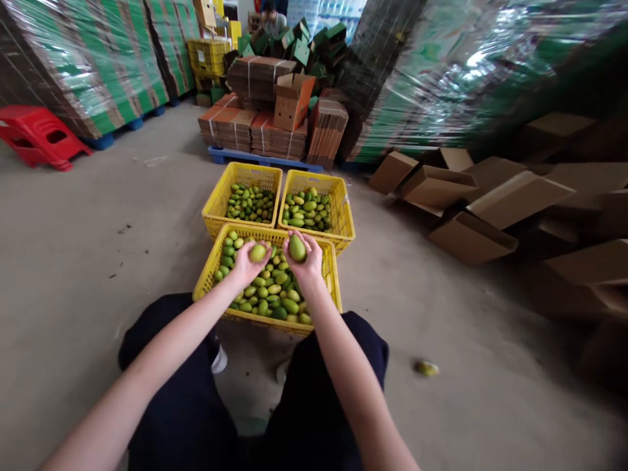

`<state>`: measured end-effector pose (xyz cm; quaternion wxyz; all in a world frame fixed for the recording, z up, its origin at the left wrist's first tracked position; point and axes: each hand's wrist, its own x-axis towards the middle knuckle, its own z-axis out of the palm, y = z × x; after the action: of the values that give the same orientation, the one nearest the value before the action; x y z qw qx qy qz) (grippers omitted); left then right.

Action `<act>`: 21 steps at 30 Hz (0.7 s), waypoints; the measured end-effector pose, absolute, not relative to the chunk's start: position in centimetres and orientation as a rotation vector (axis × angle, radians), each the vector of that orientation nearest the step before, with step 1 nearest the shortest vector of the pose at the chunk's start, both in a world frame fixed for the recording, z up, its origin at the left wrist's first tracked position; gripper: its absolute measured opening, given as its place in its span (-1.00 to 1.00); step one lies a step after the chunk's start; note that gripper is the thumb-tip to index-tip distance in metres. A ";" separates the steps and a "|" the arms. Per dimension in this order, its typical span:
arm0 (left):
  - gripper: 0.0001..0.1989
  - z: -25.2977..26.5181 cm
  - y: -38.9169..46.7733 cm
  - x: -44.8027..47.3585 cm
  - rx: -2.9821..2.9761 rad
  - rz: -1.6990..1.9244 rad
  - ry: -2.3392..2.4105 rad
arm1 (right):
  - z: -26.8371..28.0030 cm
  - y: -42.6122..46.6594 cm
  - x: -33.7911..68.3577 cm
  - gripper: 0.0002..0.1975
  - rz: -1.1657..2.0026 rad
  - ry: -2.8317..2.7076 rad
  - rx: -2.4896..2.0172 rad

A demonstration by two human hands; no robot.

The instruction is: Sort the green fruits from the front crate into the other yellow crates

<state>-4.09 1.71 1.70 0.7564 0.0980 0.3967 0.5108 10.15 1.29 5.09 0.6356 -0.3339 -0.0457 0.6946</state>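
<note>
each hand is gripping one mango, left hand (246, 261) and right hand (304, 261), over the near crate (209, 275), nearly full, while crates at 12 o'clock are sitting part filled.

Single head-worn view, looking forward and down, close over the near yellow crate (210, 271), warehouse floor (98, 248) beyond

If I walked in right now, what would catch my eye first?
Three yellow crates of green mangoes sit on the concrete floor, the nearest crate right before the seated person. Each hand holds a mango over it: the left hand a rounder one, the right hand a darker one. A red stool stands far left, and open cartons sprawl at right.
</note>
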 end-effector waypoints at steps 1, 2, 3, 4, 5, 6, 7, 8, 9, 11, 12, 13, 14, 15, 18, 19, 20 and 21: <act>-0.79 0.5 0.1 -5.1 0.397 0.877 0.973 | 4.6 0.5 10.7 -0.90 1.619 -0.144 -0.792; -0.82 -0.7 -1.8 -6.0 0.455 0.736 1.004 | 4.0 -0.3 11.4 -0.89 1.653 -0.195 -0.852; -0.86 -1.9 -4.1 -6.9 0.487 0.624 1.020 | 3.3 -1.0 12.1 -0.89 1.684 -0.237 -0.940; -0.87 -3.1 -6.7 -7.7 0.519 0.493 1.037 | 2.5 -1.8 12.8 -0.90 1.715 -0.267 -1.050; -0.83 -4.3 -9.3 -8.5 0.548 0.336 1.055 | 1.6 -2.4 13.5 -0.92 1.741 -0.285 -1.171; -0.78 -5.4 -11.8 -9.1 0.574 0.191 1.073 | 0.7 -3.0 14.1 -0.94 1.756 -0.298 -1.281; -0.76 -6.3 -13.9 -9.7 0.607 0.012 1.087 | -0.2 -3.5 14.6 -0.94 1.767 -0.303 -1.351; -0.73 -6.9 -15.5 -10.1 0.623 -0.146 1.103 | -1.0 -3.8 15.0 -0.94 1.777 -0.310 -1.402; -0.73 -7.1 -16.3 -10.4 0.624 -0.218 1.112 | -1.6 -4.1 15.3 -0.94 1.785 -0.318 -1.432; -0.74 -6.2 -15.3 -10.7 0.620 -0.284 1.166 | -2.3 -4.4 15.5 -0.93 1.799 -0.341 -1.457; -0.73 -5.0 -13.3 -10.7 0.620 -0.252 1.197 | -2.4 -4.4 15.4 -0.94 1.803 -0.359 -1.462; -0.74 -3.4 -10.6 -10.9 0.627 -0.176 1.214 | -2.3 -4.4 15.2 -0.94 1.806 -0.380 -1.458; -0.76 -1.4 -7.1 -11.1 0.650 -0.029 1.249 | -2.0 -4.4 15.0 -0.93 1.808 -0.399 -1.448; -0.81 0.8 -3.4 -11.5 0.686 0.315 1.338 | -1.7 -4.3 14.7 -0.92 1.807 -0.433 -1.435; -0.71 6.9 6.8 -13.6 0.761 0.756 1.389 | -0.6 -4.3 14.0 -0.89 1.799 -0.588 -1.387; -0.66 8.1 9.0 -14.5 0.785 0.872 1.431 | -0.3 -4.3 13.8 -0.89 1.795 -0.636 -1.378; -0.63 8.5 10.2 -15.3 0.863 1.036 1.524 | -0.1 -4.4 13.6 -0.89 1.793 -0.674 -1.377; -0.61 8.1 10.5 -15.8 0.986 1.062 1.636 | 0.0 -4.5 13.5 -0.89 1.795 -0.698 -1.386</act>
<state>-15.81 10.48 8.12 0.4600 0.4007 0.6647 0.4313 13.48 -4.53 -0.04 0.3751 -0.5413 -0.2726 0.7014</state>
